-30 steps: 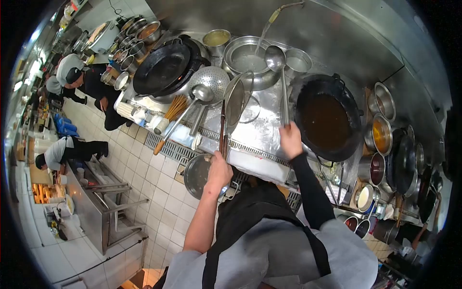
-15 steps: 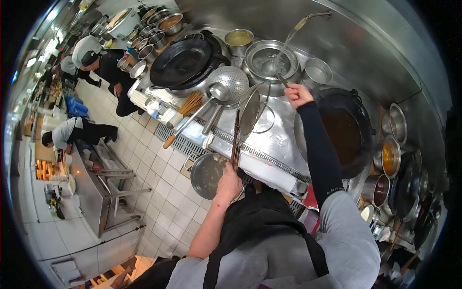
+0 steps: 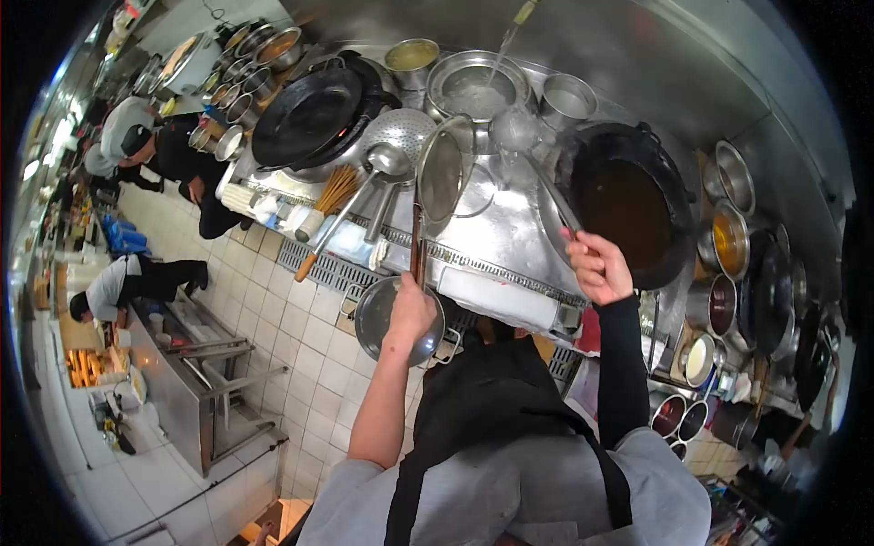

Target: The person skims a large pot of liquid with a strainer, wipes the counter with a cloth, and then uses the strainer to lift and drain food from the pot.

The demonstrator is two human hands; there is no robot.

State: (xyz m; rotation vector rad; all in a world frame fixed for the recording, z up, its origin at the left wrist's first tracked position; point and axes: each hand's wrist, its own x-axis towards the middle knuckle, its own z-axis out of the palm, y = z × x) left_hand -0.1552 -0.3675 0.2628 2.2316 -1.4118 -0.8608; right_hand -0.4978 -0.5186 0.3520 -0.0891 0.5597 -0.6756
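My left hand (image 3: 411,317) is closed round the dark handle of a mesh strainer (image 3: 442,176), above a round metal pot (image 3: 375,318) near the counter's front edge. My right hand (image 3: 601,267) grips the handle of a metal ladle (image 3: 516,129), whose bowl is full of clear liquid, between the water pot and a small pot. Water runs from a spout into the metal pot (image 3: 439,75) at the back. A large black wok (image 3: 671,164) holding brown liquid is beside my right hand.
On the left are a black wok (image 3: 305,118), a perforated skimmer (image 3: 398,132), another ladle (image 3: 390,159) and a bamboo brush (image 3: 339,189). Pots of sauces, one orange (image 3: 728,238), line the right. Co-workers (image 3: 173,155) are at the far left.
My right hand has moved back toward me and right, with the ladle out of the water pot. The pot below my left hand looks emptier. The view has shifted.
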